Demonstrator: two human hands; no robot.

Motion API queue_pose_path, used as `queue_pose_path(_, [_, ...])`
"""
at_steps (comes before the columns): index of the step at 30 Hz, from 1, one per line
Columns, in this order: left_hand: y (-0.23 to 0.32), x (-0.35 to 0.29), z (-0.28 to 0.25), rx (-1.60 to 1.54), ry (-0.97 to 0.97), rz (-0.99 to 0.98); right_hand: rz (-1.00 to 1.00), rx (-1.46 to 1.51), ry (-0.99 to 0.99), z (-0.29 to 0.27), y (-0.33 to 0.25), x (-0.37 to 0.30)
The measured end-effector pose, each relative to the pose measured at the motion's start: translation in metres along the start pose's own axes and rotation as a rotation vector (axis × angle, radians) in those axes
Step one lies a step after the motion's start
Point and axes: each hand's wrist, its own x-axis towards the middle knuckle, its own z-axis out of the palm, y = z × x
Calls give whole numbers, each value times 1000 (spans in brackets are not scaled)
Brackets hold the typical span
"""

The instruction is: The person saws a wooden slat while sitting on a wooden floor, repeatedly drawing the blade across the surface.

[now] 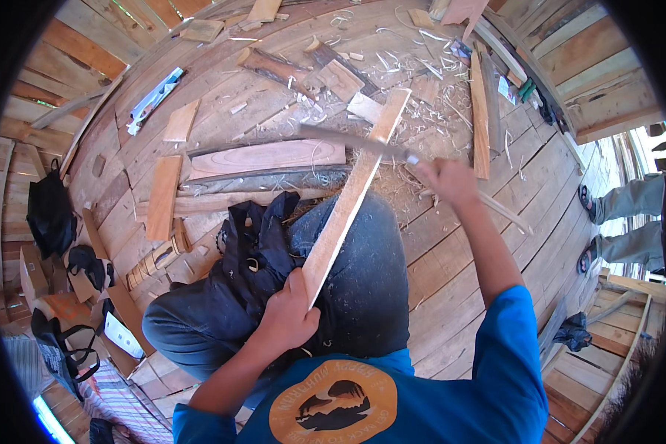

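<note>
A long, narrow wooden slat [351, 196] slants up and away from my lap, resting against my raised knee. My left hand [283, 314] is closed round its near end. My right hand [450, 183] grips the handle of a long-bladed knife [348, 138], whose dark blade lies across the upper part of the slat, pointing left. Behind that hand runs a thin pale stick [507, 212]; whether it belongs to the handle I cannot tell. Dark cloth [255, 248] is bunched on my lap beside the slat.
Curled shavings [440, 107] litter the plank floor ahead. Boards [266, 159] and split logs [277, 68] lie in front and to the left. Black bags [52, 211] and cardboard boxes stand at left. Another person's legs [629, 203] are at the right edge.
</note>
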Motion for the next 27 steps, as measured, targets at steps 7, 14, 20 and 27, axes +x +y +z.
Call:
queue_pose_path(7, [1, -2, -2, 14, -17, -41, -154, 71, -181, -9, -40, -22])
queue_pose_path(14, [-3, 0, 0, -13, -17, -16, 308, 187, 194, 15, 43, 15])
queue_pose_path(20, [-1, 0, -5, -99, -1, -112, 403, 587, 121, 26, 46, -34])
queue_pose_path(27, [2, 0, 1, -220, 154, -163, 242, 876, 11, 17, -89, -116])
